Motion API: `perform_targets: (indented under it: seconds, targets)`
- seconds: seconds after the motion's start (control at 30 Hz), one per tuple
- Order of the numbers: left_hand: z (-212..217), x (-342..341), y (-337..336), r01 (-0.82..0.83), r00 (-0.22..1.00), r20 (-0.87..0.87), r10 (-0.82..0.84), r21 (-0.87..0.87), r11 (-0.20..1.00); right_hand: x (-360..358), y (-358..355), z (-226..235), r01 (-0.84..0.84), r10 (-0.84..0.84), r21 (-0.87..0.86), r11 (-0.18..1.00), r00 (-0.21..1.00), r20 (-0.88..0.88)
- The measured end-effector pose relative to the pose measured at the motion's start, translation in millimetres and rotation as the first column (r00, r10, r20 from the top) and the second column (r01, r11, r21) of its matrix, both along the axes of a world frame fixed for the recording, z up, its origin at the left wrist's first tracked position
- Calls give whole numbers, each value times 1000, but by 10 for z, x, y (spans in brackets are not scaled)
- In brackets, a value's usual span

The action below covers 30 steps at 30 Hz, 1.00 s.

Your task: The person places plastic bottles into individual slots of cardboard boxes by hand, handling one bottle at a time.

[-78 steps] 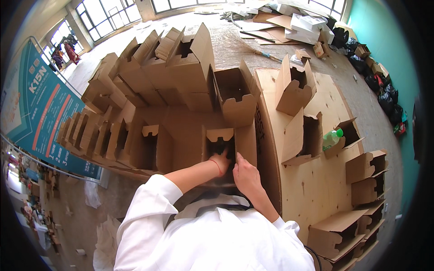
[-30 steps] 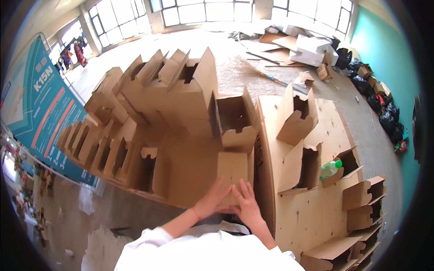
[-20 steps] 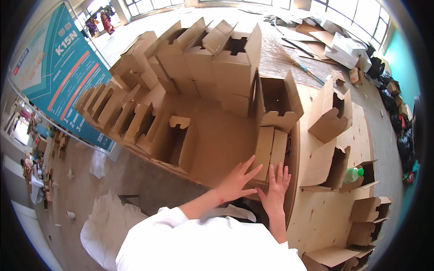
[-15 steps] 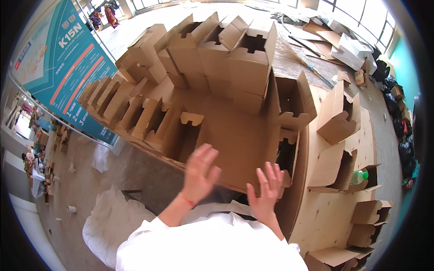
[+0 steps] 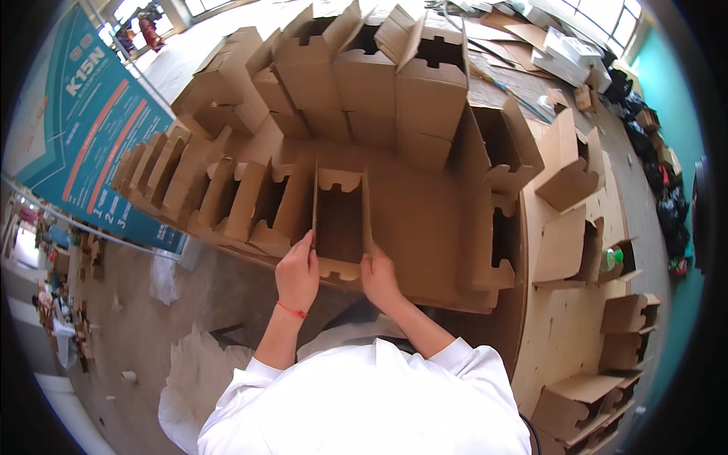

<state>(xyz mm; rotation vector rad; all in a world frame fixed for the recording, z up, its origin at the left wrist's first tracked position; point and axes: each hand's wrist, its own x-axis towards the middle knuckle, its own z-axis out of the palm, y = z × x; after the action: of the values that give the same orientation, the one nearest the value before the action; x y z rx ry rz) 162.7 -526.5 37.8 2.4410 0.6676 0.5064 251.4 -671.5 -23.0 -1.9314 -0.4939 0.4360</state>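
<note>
Our left grip (image 5: 297, 271) and right grip (image 5: 379, 277) pinch the open carton (image 5: 339, 227); uneven squeeze could buckle its sides or skew it into the carton row (image 5: 238, 203) on its left.

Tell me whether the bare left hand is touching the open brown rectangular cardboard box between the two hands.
Touching. The head view shows the left hand gripping the brown cardboard box at its near left edge, with no gap visible.

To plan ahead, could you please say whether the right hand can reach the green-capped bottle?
Probably not directly: the right hand grips one box, and other boxes stand between it and the bottle.
</note>
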Motion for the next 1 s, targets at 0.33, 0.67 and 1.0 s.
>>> perform_targets:
  seconds: [0.33,0.67,1.0]
  targets:
    - [-200,470,-639,469,880,153,-449,-138,872,-161,-1130,-56,454,-425,-150,878,885,187]
    - [-88,606,1608,144,955,-290,-71,242,959,-172,-1125,-127,471,-479,90,877,871,105]
    - [-498,876,1753,561,337,-937,-95,118,819,-125,-1080,-122,466,-481,120,877,847,226]
